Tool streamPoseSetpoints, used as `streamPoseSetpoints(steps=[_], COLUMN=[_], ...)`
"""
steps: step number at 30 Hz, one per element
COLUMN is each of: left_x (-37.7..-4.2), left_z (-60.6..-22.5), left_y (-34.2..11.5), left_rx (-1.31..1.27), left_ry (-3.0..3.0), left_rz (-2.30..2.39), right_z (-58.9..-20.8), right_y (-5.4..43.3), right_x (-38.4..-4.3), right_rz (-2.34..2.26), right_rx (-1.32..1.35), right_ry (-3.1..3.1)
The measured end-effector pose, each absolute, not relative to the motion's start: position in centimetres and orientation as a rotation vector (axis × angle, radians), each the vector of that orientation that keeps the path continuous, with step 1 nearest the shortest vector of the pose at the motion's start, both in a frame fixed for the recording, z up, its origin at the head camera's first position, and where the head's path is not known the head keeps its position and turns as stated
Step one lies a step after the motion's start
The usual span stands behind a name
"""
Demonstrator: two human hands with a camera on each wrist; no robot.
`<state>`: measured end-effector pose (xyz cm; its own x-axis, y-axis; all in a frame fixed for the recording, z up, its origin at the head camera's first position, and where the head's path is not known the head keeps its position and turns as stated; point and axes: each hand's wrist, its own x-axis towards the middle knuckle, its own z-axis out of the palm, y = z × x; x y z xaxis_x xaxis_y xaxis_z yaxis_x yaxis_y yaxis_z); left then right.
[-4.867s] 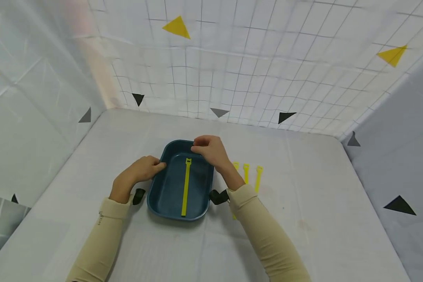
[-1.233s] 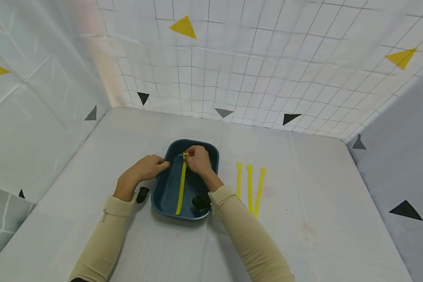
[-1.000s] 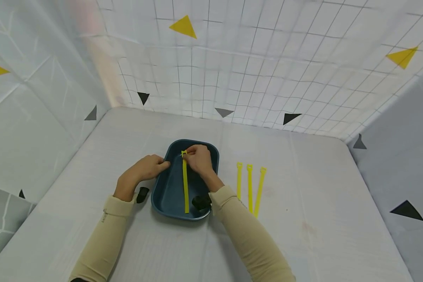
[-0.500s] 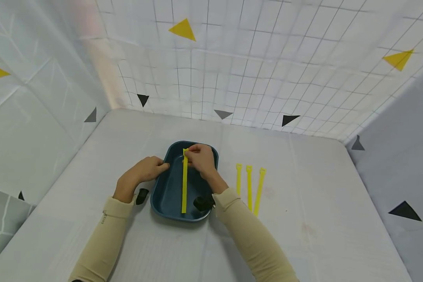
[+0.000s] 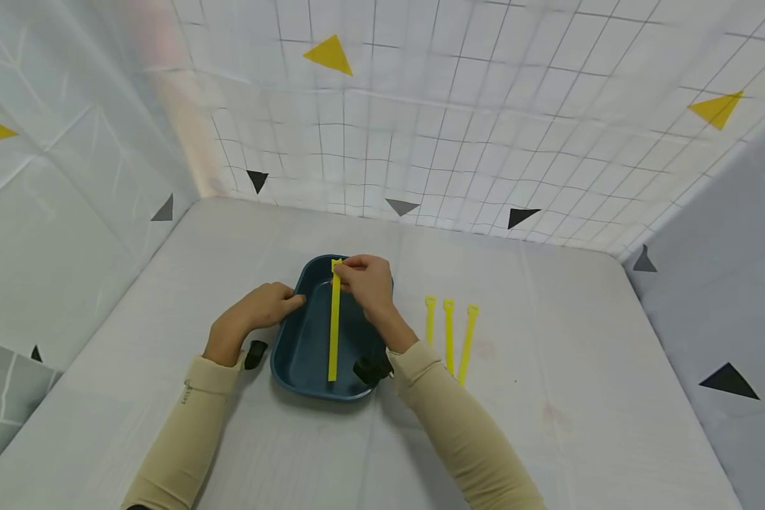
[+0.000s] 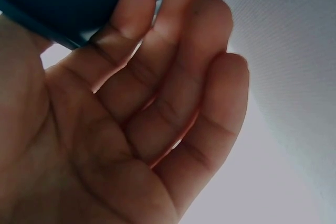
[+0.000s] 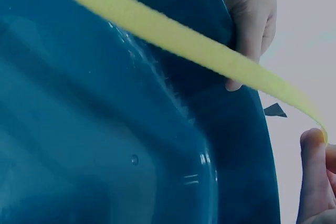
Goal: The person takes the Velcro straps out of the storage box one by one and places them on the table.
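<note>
A yellow cable strap [image 5: 333,333] with a slotted head hangs over the dark blue tray [image 5: 302,347]. My right hand [image 5: 370,287] pinches the strap just below its head, near the tray's far end. In the right wrist view the strap [image 7: 173,38] bows across the tray to the thumb and fingers at the right edge. My left hand [image 5: 255,312] grips the tray's left side, its thumb over the rim. The left wrist view shows the other fingers [image 6: 199,77] loosely bent along the outside of the tray wall.
Three more yellow straps [image 5: 449,333] lie side by side on the white-covered table [image 5: 580,397], right of the tray and partly behind the right sleeve. Black wrist cameras [image 5: 370,370] sit at both wrists. White sheeting [image 5: 421,127] with triangle markers encloses the back and sides.
Earlier the strap lay in the tray and the right hand was at the far rim without it. The right hand has since pinched its head and raised it toward the far rim.
</note>
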<state>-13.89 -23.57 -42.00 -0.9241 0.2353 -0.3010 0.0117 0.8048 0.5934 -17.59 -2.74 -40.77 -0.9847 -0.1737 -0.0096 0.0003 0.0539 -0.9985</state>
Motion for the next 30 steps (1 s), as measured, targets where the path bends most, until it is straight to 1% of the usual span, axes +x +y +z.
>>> streamPoseSetpoints(steps=[12, 30], left_x=[-13.9, -13.7], left_z=[-42.1, -42.1], left_y=[-23.7, -23.9], left_rx=[0.202, 0.227], left_ry=[2.660, 2.652], left_rz=[0.842, 0.874], right_z=[-39.9, -38.7], right_y=[-1.7, 0.1], right_x=[-17.5, -17.5], right_rz=[-2.199, -2.326], right_rx=[-0.193, -0.101], right_ry=[2.109, 2.064])
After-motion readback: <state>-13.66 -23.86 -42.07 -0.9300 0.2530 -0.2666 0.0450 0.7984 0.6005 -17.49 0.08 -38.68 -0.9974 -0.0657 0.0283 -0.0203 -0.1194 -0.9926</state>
